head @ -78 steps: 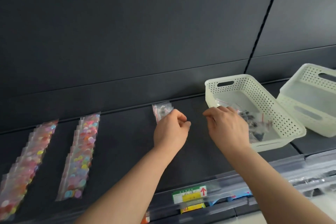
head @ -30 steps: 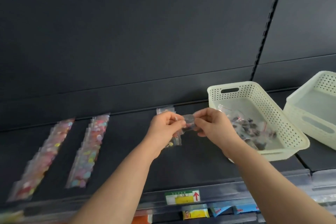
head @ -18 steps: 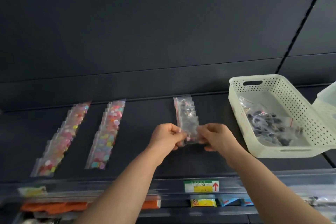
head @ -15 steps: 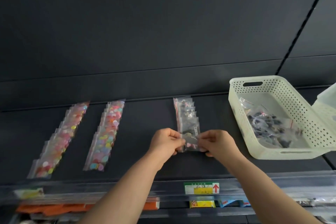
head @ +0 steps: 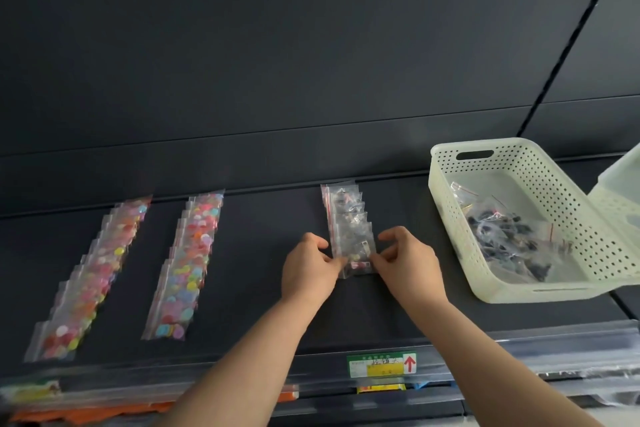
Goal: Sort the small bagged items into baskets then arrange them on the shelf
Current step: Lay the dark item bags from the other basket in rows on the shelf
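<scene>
Dark grey shelving fills the view, and on the matt shelf (head: 263,274) a short row of clear bags (head: 346,215) runs from the back wall toward the front, each small zip bag overlapping the next like tiles, with red seal lines along the left edge and tiny dark and metallic pieces inside. The front bag (head: 356,262) is the nearest of that row, see-through, with a pale oblong piece and a reddish bit showing in it. A second ago both hands held this bag lifted and crumpled between them in front of the row; now it lies flat on the shelf, overlapping the bag behind it. The left hand (head: 306,270) has its grip pinched on the bag's lower left corner, thumb against forefinger, and the right hand (head: 408,265) pinches the lower right edge in the same way, so the bag sits directly between the two grips, touching both. Just right of the right hand stands a cream perforated basket (head: 557,194) with more such bags heaped inside. Well to the left lie two rows of colourful bags (head: 188,260).
</scene>
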A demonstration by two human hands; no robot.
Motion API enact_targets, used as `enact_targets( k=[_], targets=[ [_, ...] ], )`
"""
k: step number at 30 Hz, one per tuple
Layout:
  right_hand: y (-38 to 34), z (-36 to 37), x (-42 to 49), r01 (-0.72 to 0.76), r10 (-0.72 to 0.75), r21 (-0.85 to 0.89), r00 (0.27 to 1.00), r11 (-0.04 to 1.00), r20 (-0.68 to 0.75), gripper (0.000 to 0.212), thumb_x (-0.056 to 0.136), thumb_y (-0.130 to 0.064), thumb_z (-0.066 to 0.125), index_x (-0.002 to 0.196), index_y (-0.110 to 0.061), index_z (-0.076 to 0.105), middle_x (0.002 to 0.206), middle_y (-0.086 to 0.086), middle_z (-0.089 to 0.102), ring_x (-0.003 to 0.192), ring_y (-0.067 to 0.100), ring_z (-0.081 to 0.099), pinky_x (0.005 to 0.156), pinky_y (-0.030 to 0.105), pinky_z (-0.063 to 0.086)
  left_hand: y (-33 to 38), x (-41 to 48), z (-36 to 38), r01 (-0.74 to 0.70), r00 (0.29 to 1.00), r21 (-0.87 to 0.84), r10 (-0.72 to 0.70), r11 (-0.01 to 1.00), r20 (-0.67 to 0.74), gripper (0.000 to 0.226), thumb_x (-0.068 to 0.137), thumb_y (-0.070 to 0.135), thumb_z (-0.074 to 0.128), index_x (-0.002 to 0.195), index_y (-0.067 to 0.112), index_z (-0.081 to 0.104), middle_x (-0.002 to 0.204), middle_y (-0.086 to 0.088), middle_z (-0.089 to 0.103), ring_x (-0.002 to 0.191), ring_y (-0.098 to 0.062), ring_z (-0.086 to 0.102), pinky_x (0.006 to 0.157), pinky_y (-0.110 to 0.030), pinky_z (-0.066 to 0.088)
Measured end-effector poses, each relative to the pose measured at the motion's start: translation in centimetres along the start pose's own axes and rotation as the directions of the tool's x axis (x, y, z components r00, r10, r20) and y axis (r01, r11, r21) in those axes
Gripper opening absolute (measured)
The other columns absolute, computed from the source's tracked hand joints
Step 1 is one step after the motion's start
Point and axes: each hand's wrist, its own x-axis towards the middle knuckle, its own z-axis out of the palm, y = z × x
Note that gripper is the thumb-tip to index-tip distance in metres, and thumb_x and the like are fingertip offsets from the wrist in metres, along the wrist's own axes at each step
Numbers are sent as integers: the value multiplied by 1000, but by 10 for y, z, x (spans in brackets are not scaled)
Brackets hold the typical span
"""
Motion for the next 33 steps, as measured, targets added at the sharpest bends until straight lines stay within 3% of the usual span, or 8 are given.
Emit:
enact_targets(
  k=[4, 9, 12, 16, 21, 27, 30, 33],
  targets=[
    [-1, -8, 0, 109, -111, -38, 993, 993, -39, 25, 84, -27, 66, 107, -24, 59, 77, -12, 59, 75, 11, 57, 66, 29, 48, 4, -3, -4, -23, 998, -11, 22, 1000, -58, 40, 84, 38, 72, 112, 21, 49, 80, 8, 63, 84, -14, 62, 72, -31, 50],
    [-3, -33, 3, 336, -428, -384, 884, 860, -185, 10, 82, -20, 66, 89, -27, 68, 81, -8, 65, 81, 19, 61, 50, 29, 46, 26, -4, -4, -187, 981, 74, 190, 980, -41, 11, 88, 26, 65, 98, 26, 61, 89, 13, 65, 89, -13, 64, 77, -33, 53],
    [6, -52, 5, 309, -490, -524, 835, 794, -250, 17, 74, -11, 73, 81, -26, 70, 71, -7, 63, 72, 20, 60, 39, 23, 34, 45, -6, 4, -268, 963, 101, 270, 958, -6, 9, 88, 21, 65, 93, 28, 65, 89, 14, 66, 88, -12, 64, 76, -34, 55],
    [23, -78, 9, 215, -447, -558, 835, 802, -321, 20, 73, -8, 72, 83, -26, 70, 73, -5, 63, 72, 21, 60, 40, 21, 29, 75, -6, 18, -300, 954, 36, 299, 953, 16, 11, 87, 20, 66, 91, 30, 65, 80, 18, 63, 82, -9, 63, 73, -34, 57],
    [56, -115, 17, 90, -279, -487, 901, 869, -331, 23, 88, -12, 56, 98, -30, 67, 93, -9, 66, 88, 18, 58, 51, 27, 42, 120, -10, 43, -439, 897, 12, 437, 899, 66, 11, 87, 21, 66, 94, 29, 65, 84, 16, 66, 81, -4, 62, 79, -31, 55],
    [98, -161, 29, -53, -127, -520, 945, 852, -303, 27, 91, -15, 50, 107, -33, 63, 99, -11, 63, 96, 14, 54, 61, 31, 52, 175, 11, 73, -583, 812, 226, 570, 780, 127, 18, 93, 20, 57, 105, 27, 66, 102, 10, 69, 99, -15, 61, 83, -36, 53],
    [105, -162, 30, -79, -81, -473, 947, 878, -310, 25, 91, -18, 51, 106, -36, 62, 97, -14, 63, 95, 12, 53, 58, 33, 53, 193, 27, 89, -630, 762, 443, 616, 637, 198, 28, 94, 11, 52, 114, 27, 64, 111, 3, 68, 111, -20, 54, 85, -34, 48],
    [109, -160, 31, -105, -55, -501, 954, 859, -293, 22, 91, -21, 50, 105, -34, 61, 97, -13, 63, 96, 13, 52, 57, 29, 49, 210, 35, 105, -654, 704, 665, 610, 359, 363, 36, 88, 2, 51, 117, 21, 61, 110, -1, 66, 113, -23, 48, 86, -36, 41]
  ],
)
